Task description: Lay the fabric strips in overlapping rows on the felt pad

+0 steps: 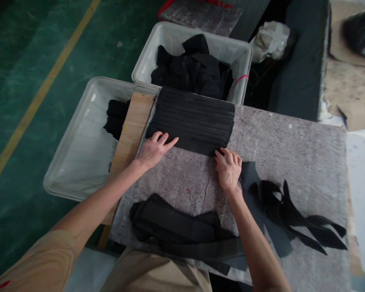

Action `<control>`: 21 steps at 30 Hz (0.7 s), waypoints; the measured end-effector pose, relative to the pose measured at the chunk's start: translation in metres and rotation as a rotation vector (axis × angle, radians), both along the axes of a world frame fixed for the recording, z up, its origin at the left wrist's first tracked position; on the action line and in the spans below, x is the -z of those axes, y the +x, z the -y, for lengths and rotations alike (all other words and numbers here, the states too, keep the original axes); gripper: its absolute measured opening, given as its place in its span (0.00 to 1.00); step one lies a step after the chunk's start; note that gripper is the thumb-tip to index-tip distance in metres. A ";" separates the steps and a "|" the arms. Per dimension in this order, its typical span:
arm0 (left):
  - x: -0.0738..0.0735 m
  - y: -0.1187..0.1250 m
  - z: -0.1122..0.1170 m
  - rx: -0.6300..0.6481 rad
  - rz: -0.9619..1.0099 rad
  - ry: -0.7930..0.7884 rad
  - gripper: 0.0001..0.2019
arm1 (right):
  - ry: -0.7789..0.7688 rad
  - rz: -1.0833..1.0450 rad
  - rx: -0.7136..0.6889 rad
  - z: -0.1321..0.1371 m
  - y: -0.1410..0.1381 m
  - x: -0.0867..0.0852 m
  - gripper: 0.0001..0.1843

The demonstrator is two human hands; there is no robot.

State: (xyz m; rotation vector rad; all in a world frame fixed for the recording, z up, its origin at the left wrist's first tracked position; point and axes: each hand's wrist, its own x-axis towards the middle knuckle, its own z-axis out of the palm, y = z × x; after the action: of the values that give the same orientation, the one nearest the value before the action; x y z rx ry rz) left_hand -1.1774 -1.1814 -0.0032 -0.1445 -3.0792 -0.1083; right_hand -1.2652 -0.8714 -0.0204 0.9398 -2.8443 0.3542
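Stack: pleated pile of black fabric strips (194, 119) lies at the far edge of the grey felt-covered table (292, 154), next to a white plastic bin (146, 61).
Left hand (153, 150): flat and unclenched, fingers resting on the pile's near left edge.
Right hand (229, 168): fingers curled at the pile's near right corner; whether they pinch it cannot be told.
Nearby: loose black cloth offcuts (292, 215), just right of the right wrist.

Near bin (79, 158): white plastic, black cloth (117, 115) in one corner.
Far bin (170, 38): white, heaped with black fabric (191, 71).
Board (134, 121): bare wood, across near bin's rim.
Floor (18, 44): green, yellow line (39, 95).
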 end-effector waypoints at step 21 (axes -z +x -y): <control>-0.004 0.009 -0.003 0.055 0.079 0.018 0.31 | -0.218 0.235 0.059 -0.001 0.035 -0.024 0.19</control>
State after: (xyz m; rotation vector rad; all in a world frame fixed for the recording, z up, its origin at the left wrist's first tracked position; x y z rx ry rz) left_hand -1.1684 -1.1785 0.0007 -0.2295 -3.1526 -0.1472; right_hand -1.2303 -0.8701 0.0034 0.8185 -2.9504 0.7984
